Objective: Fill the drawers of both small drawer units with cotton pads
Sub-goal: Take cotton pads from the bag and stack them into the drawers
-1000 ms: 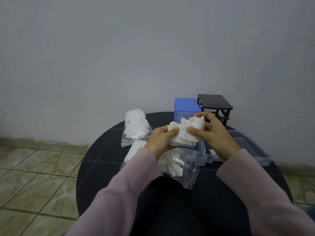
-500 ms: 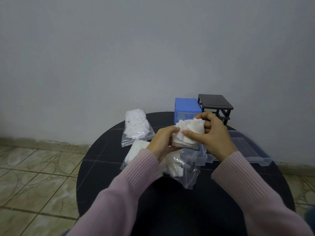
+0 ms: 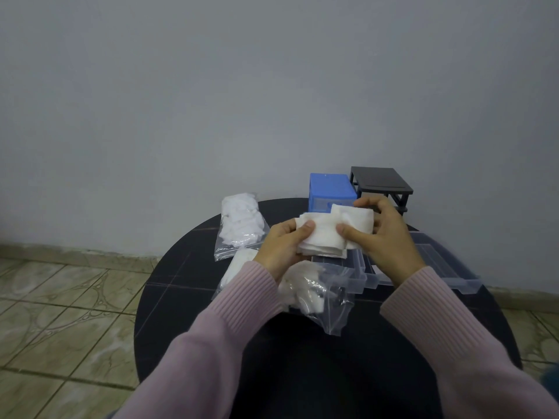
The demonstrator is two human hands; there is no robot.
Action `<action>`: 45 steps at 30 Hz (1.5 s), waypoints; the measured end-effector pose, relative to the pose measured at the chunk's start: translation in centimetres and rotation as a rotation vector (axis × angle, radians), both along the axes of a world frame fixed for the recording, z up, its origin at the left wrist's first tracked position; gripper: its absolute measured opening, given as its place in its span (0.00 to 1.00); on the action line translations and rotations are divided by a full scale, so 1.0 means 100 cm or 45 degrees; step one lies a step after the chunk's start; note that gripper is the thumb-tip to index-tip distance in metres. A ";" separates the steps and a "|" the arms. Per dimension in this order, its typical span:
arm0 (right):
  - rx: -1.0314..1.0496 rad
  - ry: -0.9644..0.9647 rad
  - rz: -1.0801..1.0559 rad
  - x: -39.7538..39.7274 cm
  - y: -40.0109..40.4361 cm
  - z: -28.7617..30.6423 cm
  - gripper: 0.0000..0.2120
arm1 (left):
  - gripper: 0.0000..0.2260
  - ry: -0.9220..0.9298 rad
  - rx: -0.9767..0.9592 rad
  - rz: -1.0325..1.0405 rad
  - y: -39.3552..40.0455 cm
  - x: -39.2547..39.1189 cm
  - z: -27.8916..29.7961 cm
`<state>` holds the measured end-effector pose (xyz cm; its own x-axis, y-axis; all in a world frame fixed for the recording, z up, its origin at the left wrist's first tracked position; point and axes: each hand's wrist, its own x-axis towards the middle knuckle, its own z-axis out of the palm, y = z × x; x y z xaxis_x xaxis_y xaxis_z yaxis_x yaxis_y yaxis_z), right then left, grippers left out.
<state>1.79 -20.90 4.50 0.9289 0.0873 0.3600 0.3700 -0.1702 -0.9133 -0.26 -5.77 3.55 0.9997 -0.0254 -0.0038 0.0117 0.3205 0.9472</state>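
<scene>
Both of my hands hold one stack of white square cotton pads [image 3: 323, 237] above the round black table [image 3: 193, 276]. My left hand [image 3: 284, 246] grips its left edge, thumb on top. My right hand [image 3: 384, 237] pinches its right side. Under the stack lie clear plastic drawers [image 3: 360, 273], pulled out; a further clear drawer [image 3: 447, 267] lies to the right. A blue drawer unit [image 3: 331, 189] and a black drawer unit [image 3: 381, 184] stand at the table's far edge. An open clear bag with pads [image 3: 314, 294] lies under my left wrist.
A sealed bag of white pads [image 3: 240, 225] lies at the table's far left, and another bag [image 3: 239, 264] lies nearer, partly under my left arm. A grey wall rises close behind the table. Tiled floor [image 3: 60, 313] shows to the left.
The fanned pads have been squared into a flatter stack between both hands, and the stack has dropped slightly toward the clear drawers.
</scene>
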 end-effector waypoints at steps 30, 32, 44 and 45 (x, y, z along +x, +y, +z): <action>0.501 0.231 0.146 -0.006 -0.002 0.015 0.07 | 0.06 0.089 -0.002 0.110 0.006 -0.001 0.007; 0.499 0.217 0.153 -0.007 -0.002 0.016 0.10 | 0.05 0.097 0.007 0.117 0.006 -0.001 0.008; 0.270 0.136 0.160 -0.015 0.000 0.020 0.09 | 0.07 0.098 0.044 0.148 0.006 -0.004 0.011; 0.254 0.127 0.155 -0.015 0.001 0.020 0.08 | 0.07 0.100 0.048 0.148 0.006 -0.004 0.011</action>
